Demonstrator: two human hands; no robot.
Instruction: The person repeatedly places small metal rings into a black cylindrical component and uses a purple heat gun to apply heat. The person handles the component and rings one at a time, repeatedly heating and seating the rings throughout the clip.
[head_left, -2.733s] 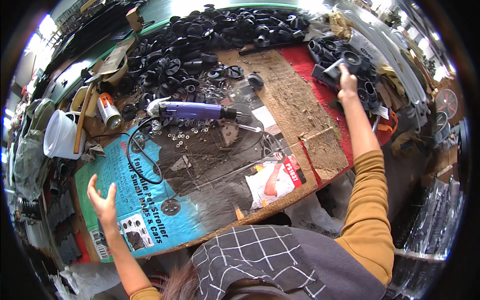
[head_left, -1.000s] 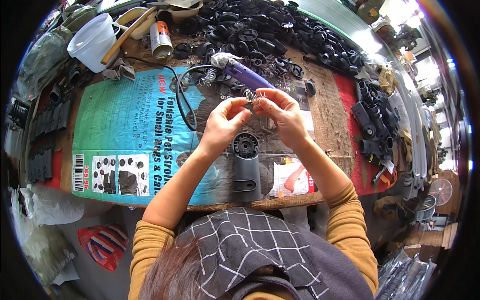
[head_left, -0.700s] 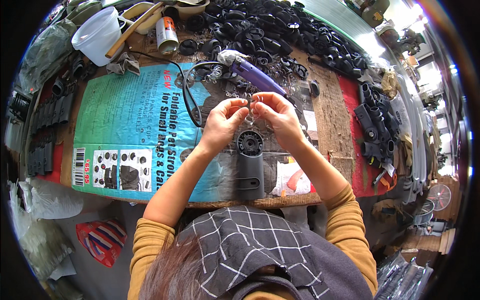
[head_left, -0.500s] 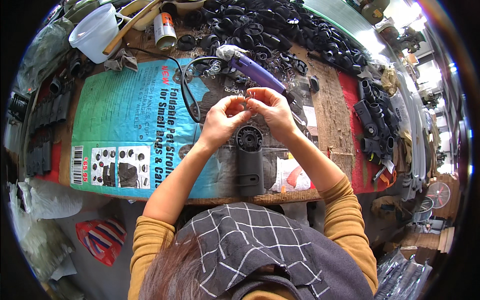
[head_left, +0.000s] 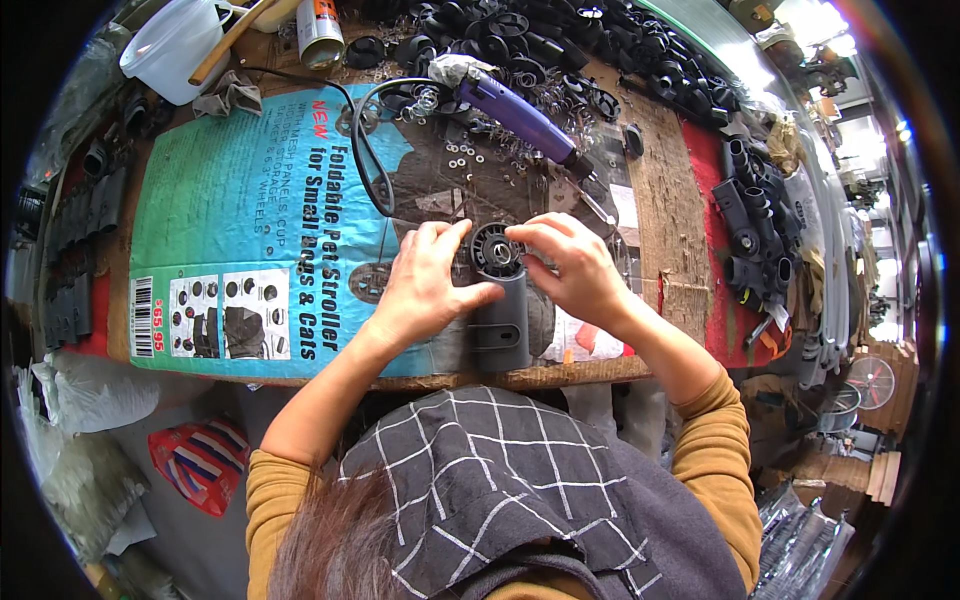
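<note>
My left hand (head_left: 425, 285) and right hand (head_left: 570, 268) close their fingers from both sides on a dark grey plastic housing (head_left: 500, 322) with a round toothed hub (head_left: 496, 248) at its top, lying on the surface near the edge closest to me. It looks stiff, light and not fragile; the long body below the hub seems the surest place to hold. Beyond the housing lies a purple power tool (head_left: 520, 118) with its black cord (head_left: 368, 150), amid loose washers (head_left: 470, 155). Right of the housing, black plastic parts (head_left: 752, 215) are heaped; left of it spreads a teal printed carton sheet (head_left: 235, 225).
</note>
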